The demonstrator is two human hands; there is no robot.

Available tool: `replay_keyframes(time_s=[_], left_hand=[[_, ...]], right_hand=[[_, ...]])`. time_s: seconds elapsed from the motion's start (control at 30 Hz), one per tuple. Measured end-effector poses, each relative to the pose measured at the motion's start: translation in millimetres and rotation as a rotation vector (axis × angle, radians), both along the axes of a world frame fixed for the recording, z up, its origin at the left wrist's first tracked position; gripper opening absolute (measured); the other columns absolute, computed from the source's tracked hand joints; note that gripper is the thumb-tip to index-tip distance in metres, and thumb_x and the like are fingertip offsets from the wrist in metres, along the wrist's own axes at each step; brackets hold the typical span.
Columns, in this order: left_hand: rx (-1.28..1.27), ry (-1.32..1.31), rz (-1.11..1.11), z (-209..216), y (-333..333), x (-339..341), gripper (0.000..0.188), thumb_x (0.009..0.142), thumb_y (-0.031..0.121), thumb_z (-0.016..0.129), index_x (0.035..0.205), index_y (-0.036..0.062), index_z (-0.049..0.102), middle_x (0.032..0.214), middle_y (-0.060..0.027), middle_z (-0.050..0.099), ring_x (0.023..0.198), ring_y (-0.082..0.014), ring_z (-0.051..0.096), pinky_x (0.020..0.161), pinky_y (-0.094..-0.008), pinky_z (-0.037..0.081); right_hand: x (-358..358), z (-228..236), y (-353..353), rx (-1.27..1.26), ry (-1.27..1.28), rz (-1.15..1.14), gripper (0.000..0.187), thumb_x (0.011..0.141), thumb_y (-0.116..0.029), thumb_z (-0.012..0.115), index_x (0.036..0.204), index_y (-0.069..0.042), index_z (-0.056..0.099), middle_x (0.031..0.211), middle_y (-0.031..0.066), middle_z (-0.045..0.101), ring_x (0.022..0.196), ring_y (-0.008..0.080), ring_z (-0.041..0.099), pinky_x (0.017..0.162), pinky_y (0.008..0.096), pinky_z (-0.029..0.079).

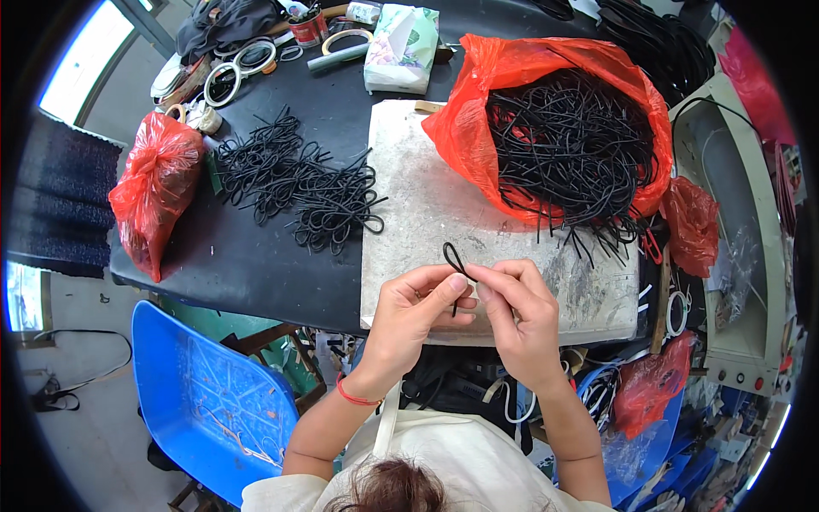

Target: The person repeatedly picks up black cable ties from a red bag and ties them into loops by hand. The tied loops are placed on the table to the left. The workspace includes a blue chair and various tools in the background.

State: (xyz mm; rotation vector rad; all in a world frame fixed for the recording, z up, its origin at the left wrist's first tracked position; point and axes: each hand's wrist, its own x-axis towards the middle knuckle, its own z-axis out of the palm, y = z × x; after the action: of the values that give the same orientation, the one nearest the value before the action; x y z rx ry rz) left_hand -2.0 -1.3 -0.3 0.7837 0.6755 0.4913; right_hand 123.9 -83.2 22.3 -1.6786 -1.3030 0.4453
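Between both hands, over the near part of a pale worn board, is a black cord bent into a loop that points away from me. My left hand pinches the cord below the loop with thumb and index finger, a short end showing under the fingers. My right hand closes its thumb and fingertips at the same spot from the other side. Beyond the hands, an open red plastic bag holds a heap of loose black cords. Left of the board lies a pile of looped black cords.
A knotted red bag stands at the table's left edge. Tape rolls and a tissue pack lie at the back. A blue plastic chair is at lower left; a pale metal machine borders the right.
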Motion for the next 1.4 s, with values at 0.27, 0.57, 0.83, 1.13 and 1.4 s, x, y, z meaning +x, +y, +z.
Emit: replay_keyframes(time_s=[0.27, 0.57, 0.83, 1.13, 1.4], left_hand=[[-0.183, -0.225, 0.13, 7, 5, 3, 0.015, 0.091, 0.014, 0.051, 0.095, 0.0005, 0.057, 0.088, -0.0048, 0.059, 0.084, -0.0137, 0.06, 0.079, -0.0297, 0.051], [-0.117, -0.037, -0.144, 9, 13, -7, 0.018, 0.09, 0.014, 0.054, 0.093, -0.0023, 0.06, 0.083, -0.0057, 0.06, 0.078, -0.0117, 0.059, 0.072, -0.0279, 0.052], [-0.053, -0.015, -0.11, 7, 5, -3, 0.016, 0.088, 0.012, 0.056, 0.095, -0.0026, 0.061, 0.083, -0.0078, 0.062, 0.074, -0.0127, 0.061, 0.066, -0.0246, 0.052], [1.071, 0.305, -0.313, 4, 3, -10, 0.02, 0.089, 0.005, 0.051, 0.106, -0.0045, 0.057, 0.086, -0.0072, 0.061, 0.077, -0.0102, 0.058, 0.069, -0.023, 0.049], [0.144, -0.04, -0.127, 9, 14, -14, 0.028, 0.089, 0.009, 0.055, 0.114, -0.0025, 0.054, 0.088, -0.0049, 0.06, 0.074, -0.008, 0.057, 0.07, -0.0212, 0.049]], right_hand=[[0, -5, -2, 0.072, 0.051, -0.059, 0.023, 0.077, 0.004, 0.062, 0.098, -0.003, 0.064, 0.083, 0.0096, 0.059, 0.069, 0.0184, 0.06, 0.059, 0.0275, 0.047], [9, 1, 2, 0.181, -0.381, 0.045, 0.019, 0.071, 0.003, 0.066, 0.088, -0.002, 0.06, 0.08, 0.0092, 0.055, 0.069, 0.0245, 0.057, 0.058, 0.0332, 0.046], [4, -7, 1, 0.19, -0.325, -0.07, 0.017, 0.072, 0.003, 0.065, 0.088, 0.0, 0.06, 0.079, 0.0098, 0.054, 0.069, 0.0251, 0.056, 0.058, 0.0336, 0.046], [22, 35, 7, 0.166, -0.551, 0.276, 0.022, 0.07, 0.004, 0.061, 0.091, -0.003, 0.061, 0.075, 0.0082, 0.053, 0.066, 0.0239, 0.052, 0.058, 0.0327, 0.042], [13, -1, -2, -0.014, -0.03, 0.174, 0.012, 0.078, 0.002, 0.06, 0.09, 0.001, 0.06, 0.077, 0.0112, 0.056, 0.064, 0.0234, 0.056, 0.056, 0.0304, 0.044]])
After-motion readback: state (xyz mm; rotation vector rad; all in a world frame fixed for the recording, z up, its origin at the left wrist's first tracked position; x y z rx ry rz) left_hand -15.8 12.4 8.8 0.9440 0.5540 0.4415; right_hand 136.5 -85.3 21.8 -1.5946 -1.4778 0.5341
